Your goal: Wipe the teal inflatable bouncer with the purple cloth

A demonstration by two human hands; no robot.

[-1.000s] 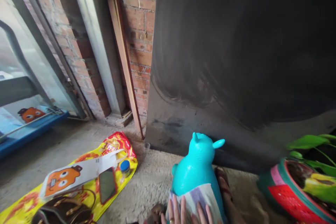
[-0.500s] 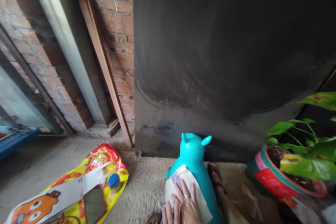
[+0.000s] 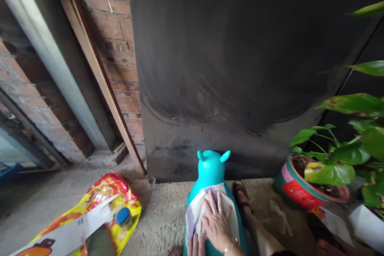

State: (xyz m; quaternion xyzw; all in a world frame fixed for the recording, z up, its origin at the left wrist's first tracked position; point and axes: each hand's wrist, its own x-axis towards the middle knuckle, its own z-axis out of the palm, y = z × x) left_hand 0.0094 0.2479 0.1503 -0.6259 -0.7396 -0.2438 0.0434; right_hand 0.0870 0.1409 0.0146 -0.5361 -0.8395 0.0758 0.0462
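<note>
right hand (image 3: 217,222) lies flat, palm down, fingers (image 3: 213,204) extended and slightly spread, pointing away from the body. ring on one finger, thin bracelet at the wrist near the lower frame edge. wrist angles in from lower right. left hand (image 3: 196,246) only partly in view at the bottom edge: two or three fingertips show, flat, just left of the right hand and touching its side. neither hand is curled or gripping. forearms out of frame.
</note>
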